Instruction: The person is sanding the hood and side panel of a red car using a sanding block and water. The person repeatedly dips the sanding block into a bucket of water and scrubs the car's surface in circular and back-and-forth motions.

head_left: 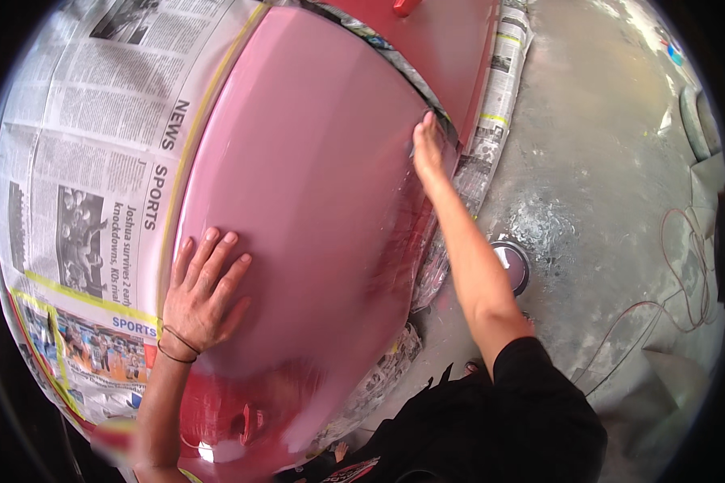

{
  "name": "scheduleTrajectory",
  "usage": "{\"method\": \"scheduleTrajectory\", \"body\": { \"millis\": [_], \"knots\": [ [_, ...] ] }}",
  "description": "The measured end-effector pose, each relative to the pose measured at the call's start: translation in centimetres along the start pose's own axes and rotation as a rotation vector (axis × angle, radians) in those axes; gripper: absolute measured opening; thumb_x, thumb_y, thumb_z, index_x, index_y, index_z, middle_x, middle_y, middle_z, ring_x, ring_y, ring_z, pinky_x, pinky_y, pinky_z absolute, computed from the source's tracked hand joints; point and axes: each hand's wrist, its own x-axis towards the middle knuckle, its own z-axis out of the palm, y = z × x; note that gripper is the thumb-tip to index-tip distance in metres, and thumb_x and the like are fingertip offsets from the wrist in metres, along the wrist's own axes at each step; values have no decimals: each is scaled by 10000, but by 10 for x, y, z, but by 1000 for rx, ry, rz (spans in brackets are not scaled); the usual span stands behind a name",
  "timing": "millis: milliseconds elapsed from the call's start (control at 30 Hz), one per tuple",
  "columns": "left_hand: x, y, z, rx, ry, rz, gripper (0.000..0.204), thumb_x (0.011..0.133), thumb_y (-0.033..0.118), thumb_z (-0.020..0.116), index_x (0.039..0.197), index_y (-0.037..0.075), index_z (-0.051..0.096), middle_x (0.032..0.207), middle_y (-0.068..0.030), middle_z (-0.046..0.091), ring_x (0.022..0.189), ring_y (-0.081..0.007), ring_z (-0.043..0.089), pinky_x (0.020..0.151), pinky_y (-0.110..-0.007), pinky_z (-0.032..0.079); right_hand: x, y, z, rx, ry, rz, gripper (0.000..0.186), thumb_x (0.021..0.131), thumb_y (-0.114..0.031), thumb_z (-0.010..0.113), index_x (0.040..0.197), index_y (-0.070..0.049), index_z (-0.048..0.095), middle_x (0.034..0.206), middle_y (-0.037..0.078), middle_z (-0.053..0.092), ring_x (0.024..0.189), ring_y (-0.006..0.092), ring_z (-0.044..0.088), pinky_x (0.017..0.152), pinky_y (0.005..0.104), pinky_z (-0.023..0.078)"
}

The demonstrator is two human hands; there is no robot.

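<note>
A large car body panel (322, 153) fills the middle, dull pink over most of it and glossy red toward its near end. My left hand (205, 294) lies flat on the pink surface by its left edge, fingers spread, with dark bands round the wrist. Over at the far right edge of the panel, my right hand (429, 151) rests edge-on with its fingers stretched out. A thin greyish patch shows beside that palm; whether it is a sheet or a shadow I cannot make out. Near the bottom sits a red handle (252, 423).
Newspaper (129, 97) held by yellow masking tape (209, 121) covers the area left of the panel. More newspaper strips (499, 88) run along the right side. On the grey floor (596, 145) stand a round container (511, 267), a thin hose (660, 306) and a tyre (695, 122).
</note>
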Motion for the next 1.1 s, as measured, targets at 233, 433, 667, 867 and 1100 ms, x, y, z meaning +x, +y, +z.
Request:
{"method": "scheduleTrajectory", "body": {
  "millis": [233,433,667,867,1100],
  "knots": [
    [-14,4,8,-48,-20,-19,721,839,229,803,1509,151,549,1676,-144,416,1592,-379,327,1304,-599,223,-274,-66,114,-469,-294,-179,732,1153,-525,194,1729,-94,59,1803,163,5,1659,369,20,1273,712,17],
    [-20,3,20,4,70,-7,588,927,153,710,1497,127,568,1646,-102,472,1586,-316,357,1313,-533,254,-109,-120,86,-327,-103,-270,728,1159,-508,267,1718,-63,126,1798,175,83,1660,380,42,1250,747,30],
    [-21,-18,48,21,301,73,541,946,78,629,1485,104,577,1592,-109,534,1557,-303,407,1311,-491,300,-275,-167,154,-640,-238,-480,686,1129,-435,413,1694,-72,270,1780,162,193,1652,385,117,1256,743,63],
    [-129,31,19,-80,525,-9,570,900,-3,669,1456,99,597,1509,-130,600,1504,-357,473,1258,-513,380,-263,-189,151,-889,-298,-647,642,1141,-449,389,1699,-145,299,1785,75,229,1655,356,133,1247,766,40],
    [-377,123,46,-251,596,-433,473,913,-21,658,1382,44,653,1460,-165,637,1445,-403,538,1215,-540,414,-382,-203,213,-717,-248,-659,647,1154,-450,340,1721,-162,219,1805,60,140,1661,324,113,1268,731,20]
  ]
}}
